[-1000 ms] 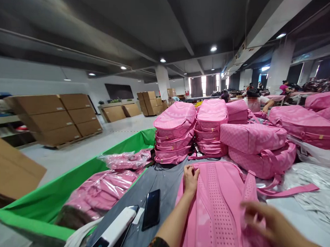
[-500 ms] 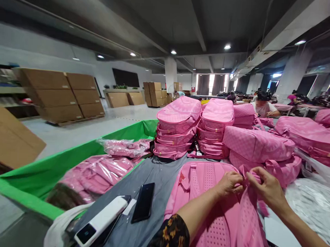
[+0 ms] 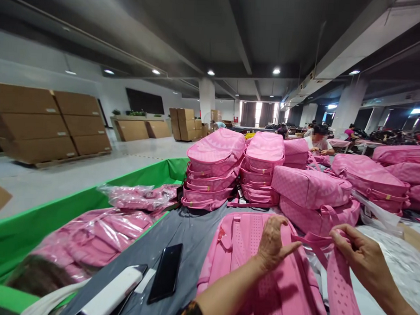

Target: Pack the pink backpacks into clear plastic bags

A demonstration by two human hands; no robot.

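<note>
Backpack: a pink fabric backpack with a perforated back panel (image 3: 287,291) is laid on the grey-covered table (image 3: 191,233), back panel up.
Strap: a pink perforated shoulder strap (image 3: 342,286) is held raised at the backpack's right edge.
Right hand: the strap's upper end is pinched between thumb and fingers of the right hand (image 3: 364,259).
Left hand: the left hand (image 3: 274,246) is held partly open, thumb spread, laid on the upper back panel.
Table left: a black rectangular phone (image 3: 166,272) is placed beside the backpack.
Beyond: pink backpacks are stacked (image 3: 212,176).
</note>
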